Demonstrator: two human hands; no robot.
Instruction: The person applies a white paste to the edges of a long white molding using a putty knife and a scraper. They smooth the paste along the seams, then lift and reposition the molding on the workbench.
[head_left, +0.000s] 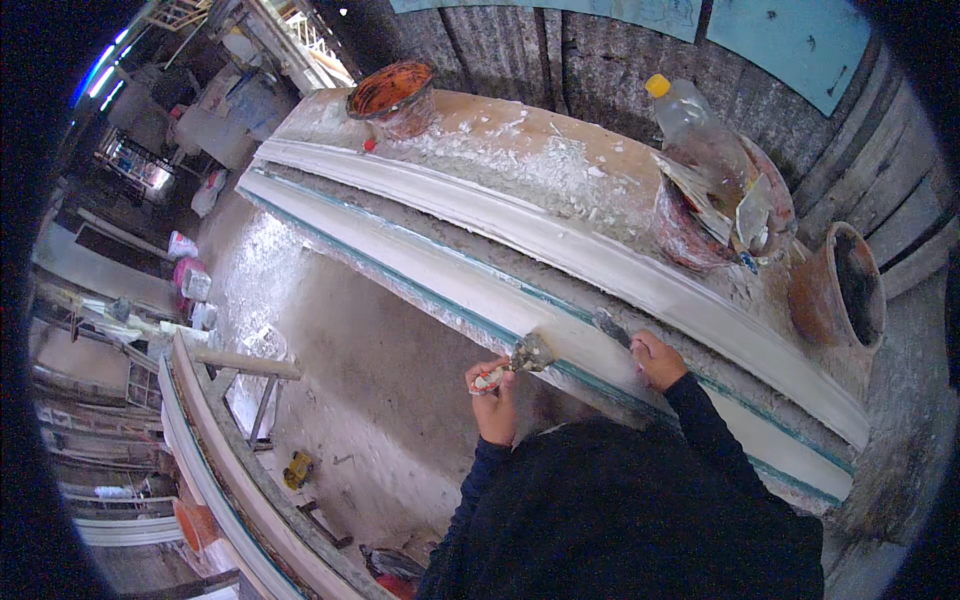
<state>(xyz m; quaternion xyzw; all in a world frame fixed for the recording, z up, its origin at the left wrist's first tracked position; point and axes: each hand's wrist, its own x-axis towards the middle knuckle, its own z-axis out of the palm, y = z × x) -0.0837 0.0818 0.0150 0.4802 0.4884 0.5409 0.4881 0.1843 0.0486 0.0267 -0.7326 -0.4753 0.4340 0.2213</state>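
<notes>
My left hand (490,404) is closed round the handle of a putty knife (533,353), whose plaster-caked blade lies over the near edge of a long mould (430,272) with green edges and white material along it. Over the mould's far edge, my right hand (657,361) grips a second scraper (610,327), its dark blade pointing left. Most of that scraper's handle is hidden in my fingers. Beyond the mould and alongside it runs a long white plaster moulding (520,213).
On the bench's far side stand an orange-lined bucket (395,98), a clear bottle (690,112) with a yellow cap, and a basin (690,235) holding pieces and tools. A brownish bucket (838,290) lies tipped at the right. Another long bench (225,480) is at lower left.
</notes>
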